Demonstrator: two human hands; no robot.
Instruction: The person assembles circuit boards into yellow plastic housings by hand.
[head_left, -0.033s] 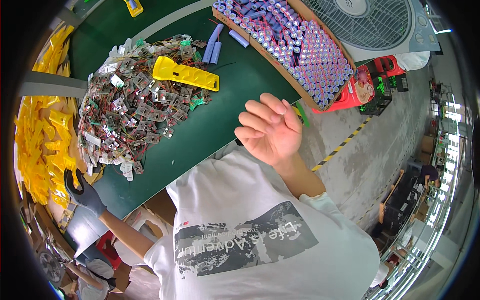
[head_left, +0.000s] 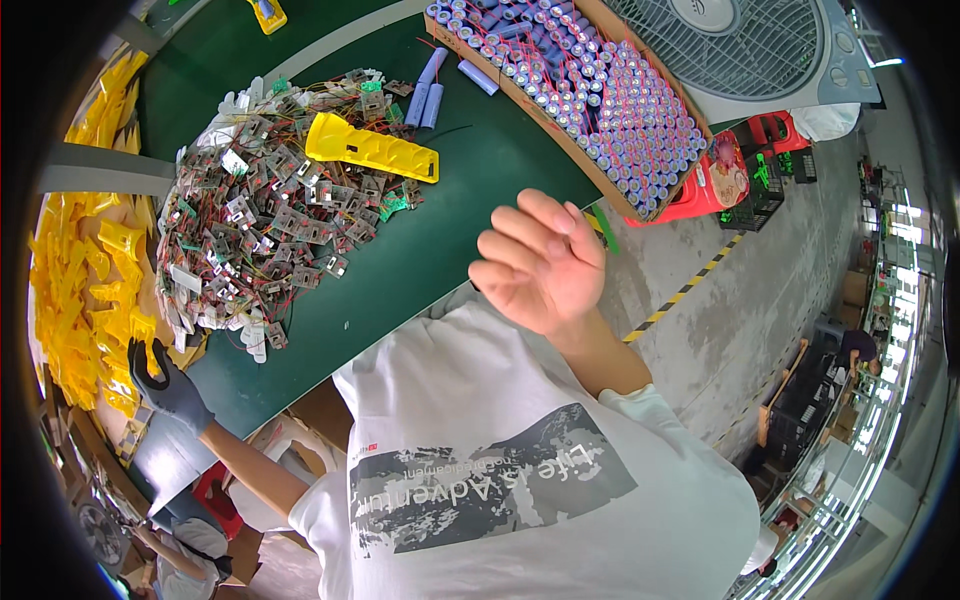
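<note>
My right hand (head_left: pixel 545 265) is bare and raised in front of my shirt, off the near edge of the green table (head_left: pixel 470 190). Its fingers are loosely bent but apart, and nothing shows in the palm. My left hand (head_left: pixel 175 392) wears a grey glove. Its thumb and forefinger are spread at the edge of a heap of yellow plastic holders (head_left: pixel 85 310); whether they touch one is unclear. A large pile of small circuit boards with wires (head_left: pixel 290 215) lies between my hands. One yellow holder with several bays (head_left: pixel 370 150) rests on that pile.
A cardboard box of purple cylindrical batteries (head_left: pixel 640 125) with red wires stands at the far right. Several loose batteries (head_left: pixel 430 105) lie beside it. A grey fan (head_left: pixel 740 50) is behind the box. Red stools (head_left: pixel 690 200) stand on the floor, right. A grey bar (head_left: pixel 105 168) crosses at left.
My right hand has turned very slightly, its fingers shifting a little. The left hand stays practically where it was, and the things on the table have not moved.
</note>
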